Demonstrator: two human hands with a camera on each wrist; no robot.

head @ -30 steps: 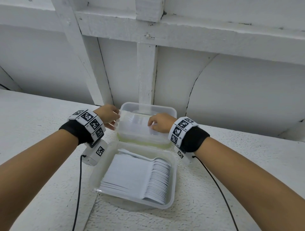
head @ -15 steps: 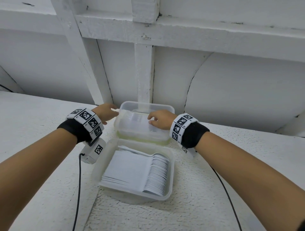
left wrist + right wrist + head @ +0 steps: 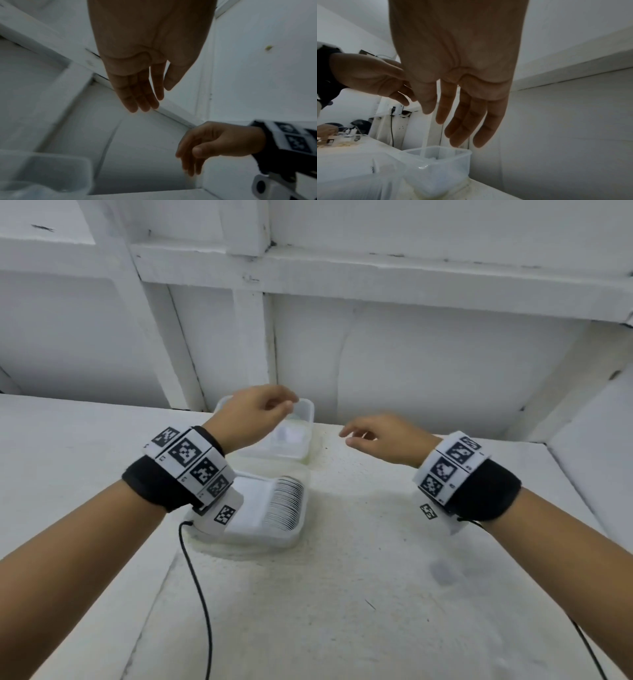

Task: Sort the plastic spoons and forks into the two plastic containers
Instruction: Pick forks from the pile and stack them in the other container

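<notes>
White table [image 3: 376,594]: spoon stack [image 3: 274,505] lies crosswise in near container [image 3: 294,537]; both hands' fingers [image 3: 137,97] relaxed, empty.

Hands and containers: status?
Left hand open, above far container, holding nothing. Right hand open, off to the side. Near container holds stacked utensils. Nothing in the way.

Under your left hand [image 3: 251,419] and right hand [image 3: 383,440] is a rough white table [image 3: 376,628]. Past your fingertips stands a white wall [image 3: 428,364] with 1 thick post [image 3: 250,337]. A black cord [image 3: 204,607] hangs below your left wrist. 1 grey smudge [image 3: 443,573] sits below your right wrist.
</notes>
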